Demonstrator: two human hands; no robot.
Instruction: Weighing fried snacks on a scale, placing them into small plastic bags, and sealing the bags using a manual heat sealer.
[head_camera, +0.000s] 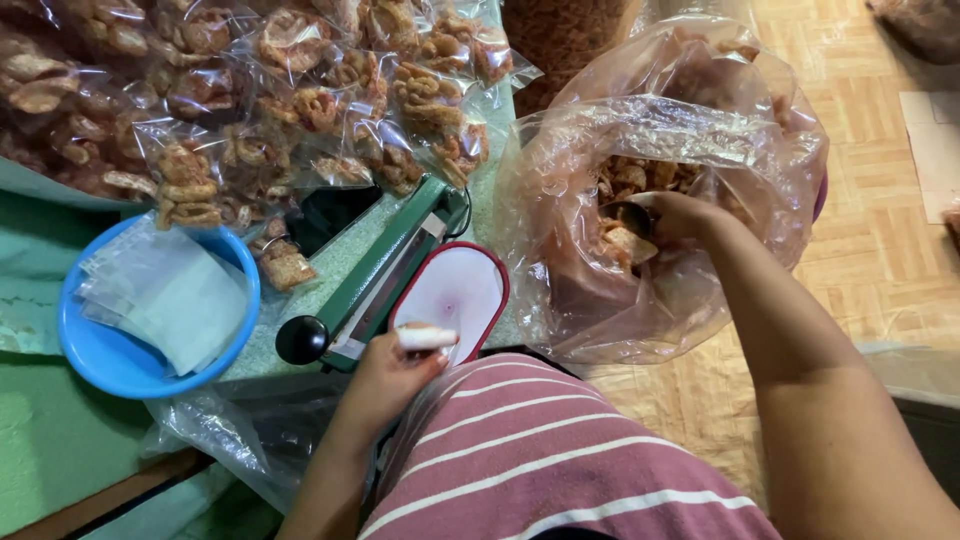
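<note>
My right hand (682, 215) reaches into a large clear plastic bag (600, 300) of fried snack pieces and grips a metal scoop (628, 218) loaded with some of them. My left hand (392, 375) rests by my lap near the front of a small red-rimmed scale (478, 262); its thumb wears a white finger cover. Whether that hand pinches a thin clear bag is unclear. A green heat sealer (375, 275) with a black knob (301, 339) lies just left of the scale.
A blue bowl (85, 350) holding empty clear pouches sits at the left on the green table (40, 440). Several sealed snack packets (290, 100) are piled at the back. More clear plastic (240, 425) hangs off the table edge. Wooden parquet floor (880, 250) lies to the right.
</note>
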